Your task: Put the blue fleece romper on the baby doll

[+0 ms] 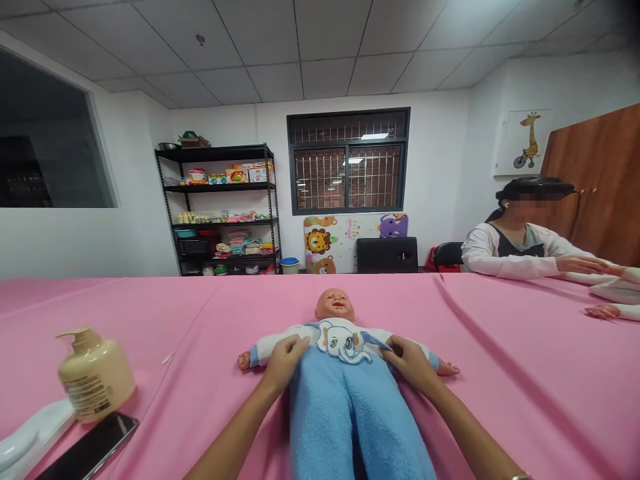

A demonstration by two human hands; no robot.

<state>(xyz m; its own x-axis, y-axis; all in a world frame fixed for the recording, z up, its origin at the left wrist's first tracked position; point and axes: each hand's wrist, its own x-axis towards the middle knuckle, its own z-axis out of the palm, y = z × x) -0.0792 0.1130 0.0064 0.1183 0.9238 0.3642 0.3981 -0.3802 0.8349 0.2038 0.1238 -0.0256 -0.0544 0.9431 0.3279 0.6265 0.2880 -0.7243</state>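
A baby doll lies on its back on the pink-covered table, head away from me and arms spread sideways. It wears a white and blue outfit with an elephant on the chest and fluffy blue legs. At the doll's chest side on the left, my left hand is closed, pinching the outfit's edge. My right hand pinches a blue bit of the outfit on the other side, beside the elephant. The fingertips of both hands are partly hidden in the cloth.
Left on the pink cloth stand a pump bottle, a black phone and a white object. Across the table at right sits a person with another doll, partly in view. Shelves stand behind.
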